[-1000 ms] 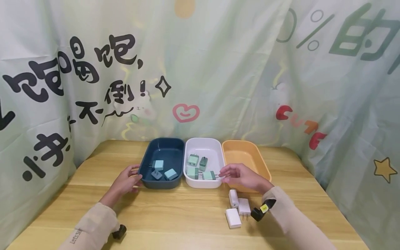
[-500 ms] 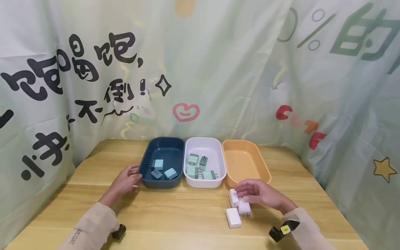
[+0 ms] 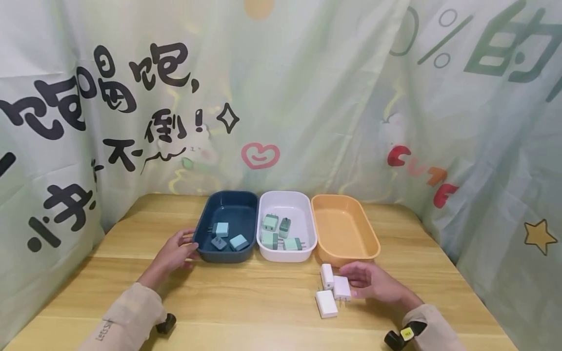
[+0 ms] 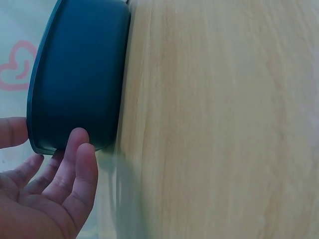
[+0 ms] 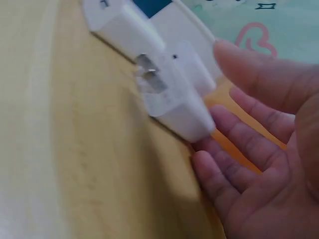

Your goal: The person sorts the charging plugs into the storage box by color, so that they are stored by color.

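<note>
My left hand [image 3: 177, 251] rests at the near left corner of a dark blue bin [image 4: 79, 74], fingers extended along its outer wall with fingertips at the rim. Three plug adapters in light blue and dark blue, one of them a light-blue charger [image 3: 239, 243], lie inside that bin. On the table are three white chargers. My right hand [image 3: 373, 285] is beside the rightmost white charger [image 3: 341, 288], thumb apart from the fingers, fingertips right at its side. Another white charger [image 3: 327, 276] stands behind it, and a third white charger [image 3: 327, 303] lies nearer me.
A white bin [image 3: 287, 256] holding several green chargers [image 3: 270, 222] stands between the blue bin and a yellow bin [image 3: 347, 234]. All three bins sit side by side on the wooden table [image 3: 246, 302]. A printed curtain [image 3: 307, 97] hangs behind and at both sides.
My right hand has moved from the white bin's right rim back toward me and down to the white chargers. My left hand has stayed at the blue bin.
</note>
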### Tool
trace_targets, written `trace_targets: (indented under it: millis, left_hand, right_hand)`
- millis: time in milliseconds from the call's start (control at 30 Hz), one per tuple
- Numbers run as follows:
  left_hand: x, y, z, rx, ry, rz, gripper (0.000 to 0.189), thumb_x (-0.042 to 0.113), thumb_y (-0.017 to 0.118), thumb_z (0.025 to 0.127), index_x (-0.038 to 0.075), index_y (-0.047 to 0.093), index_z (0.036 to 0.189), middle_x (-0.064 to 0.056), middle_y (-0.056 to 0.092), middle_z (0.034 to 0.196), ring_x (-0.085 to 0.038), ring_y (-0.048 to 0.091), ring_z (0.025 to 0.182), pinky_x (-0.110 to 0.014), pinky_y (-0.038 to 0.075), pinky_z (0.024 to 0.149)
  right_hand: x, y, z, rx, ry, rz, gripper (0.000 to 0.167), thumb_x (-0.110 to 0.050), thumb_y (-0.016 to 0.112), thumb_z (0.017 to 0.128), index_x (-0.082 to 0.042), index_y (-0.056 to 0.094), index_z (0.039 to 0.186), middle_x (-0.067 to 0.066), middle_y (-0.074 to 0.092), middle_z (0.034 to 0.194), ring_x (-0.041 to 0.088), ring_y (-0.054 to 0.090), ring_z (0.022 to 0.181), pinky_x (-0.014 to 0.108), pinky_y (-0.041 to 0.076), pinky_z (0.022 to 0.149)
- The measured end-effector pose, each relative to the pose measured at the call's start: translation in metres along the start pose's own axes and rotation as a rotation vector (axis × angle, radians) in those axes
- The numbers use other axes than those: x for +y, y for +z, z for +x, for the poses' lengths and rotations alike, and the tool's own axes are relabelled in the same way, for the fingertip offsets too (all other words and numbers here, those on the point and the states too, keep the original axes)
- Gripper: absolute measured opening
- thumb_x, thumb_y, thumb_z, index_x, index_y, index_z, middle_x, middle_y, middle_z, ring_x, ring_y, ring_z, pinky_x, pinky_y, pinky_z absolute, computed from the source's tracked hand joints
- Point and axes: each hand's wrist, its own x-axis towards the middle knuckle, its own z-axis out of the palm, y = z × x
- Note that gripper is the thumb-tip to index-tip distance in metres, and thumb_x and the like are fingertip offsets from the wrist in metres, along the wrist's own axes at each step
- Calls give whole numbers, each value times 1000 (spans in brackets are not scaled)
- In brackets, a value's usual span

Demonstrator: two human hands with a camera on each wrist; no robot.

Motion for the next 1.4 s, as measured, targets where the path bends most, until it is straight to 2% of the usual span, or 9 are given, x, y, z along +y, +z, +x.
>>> trace_targets:
  millis: [167,300,500,767,1000,1233,1400]
  left_hand:
    - [1,-1,-1,-7,17,-12,52,12,49,101,7,29,148,-29,39,141,-28,62,93,-39,54,70]
    - [1,-1,-2,-17,34,-27,52,10,48,100,5,28,148,-30,40,140,-28,63,91,-39,53,71]
    - [1,0,-4,-7,16,-10,52,11,49,100,6,29,148,-29,40,140,-28,63,93,-38,54,72]
    - [1,1,-3,-2,15,-16,52,11,49,100,7,29,148,-29,40,141,-27,63,92,-38,54,71]
    - [1,0,-1,-5,9,-16,53,13,49,101,8,28,149,-28,39,141,-27,62,93,-38,54,71]
    - [0,1,-1,-5,12,-18,52,12,49,100,7,29,148,-29,40,141,-28,63,93,-38,53,70]
    - [0,1,0,3,3,-9,51,13,49,101,8,30,148,-28,41,141,-28,62,94,-37,53,71]
  right_hand:
    - [6,3,5,11,56,-42,60,0,76,77,20,44,124,38,49,125,7,56,111,23,46,92]
    - [6,4,7,43,106,-87,59,0,79,74,18,49,121,29,56,120,9,57,105,26,49,88]
    - [3,5,7,64,139,-104,56,1,80,73,14,52,119,26,58,118,12,59,103,27,50,86]
    - [-4,2,6,109,108,-92,50,1,77,75,14,53,116,26,60,114,18,62,100,30,51,85]
    - [-10,-2,9,130,129,-80,50,-1,77,76,13,53,117,27,61,115,20,62,102,32,52,85]
    - [-14,-1,10,111,104,-58,50,0,76,76,14,52,117,21,63,110,22,63,98,35,53,84]
    - [-21,-3,12,109,81,-84,47,-1,77,77,12,53,116,17,64,111,21,63,97,35,53,83]
